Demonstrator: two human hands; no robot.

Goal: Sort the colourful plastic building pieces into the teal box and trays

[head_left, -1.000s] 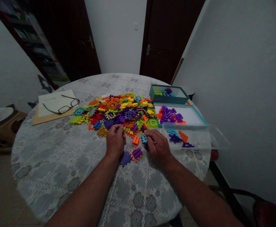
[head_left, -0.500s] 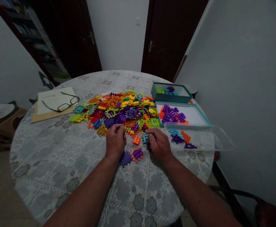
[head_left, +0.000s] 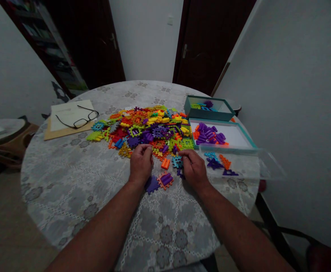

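Observation:
My left hand (head_left: 142, 163) is closed at the near edge of a heap of interlocking plastic building pieces (head_left: 145, 126). Its thumb and fingers are pinched together, and whatever they may hold is hidden. A light-blue window-patterned building tile (head_left: 177, 161) is at the fingertips of my right hand (head_left: 194, 168), whose fingers are curled against it. Between the hands lies an orange ridged piece (head_left: 165, 163). Closer to me, a flat purple tile (head_left: 152, 184) touches an orange-edged tile (head_left: 165, 180) with a purple ridged piece on it. A dark purple piece (head_left: 180, 173) is partly covered by my right hand.
On the right, a teal box (head_left: 207, 113) stands behind a shallow tray (head_left: 240, 136) with purple and orange pieces. A clear plastic lid (head_left: 247, 170) holds several pieces in front. Glasses (head_left: 81, 121) rest on papers (head_left: 60, 130) at the left.
The view has shifted slightly, so the table appears a little further right and higher. More of the light-blue tile shows at my right fingertips. My left hand stays pinched.

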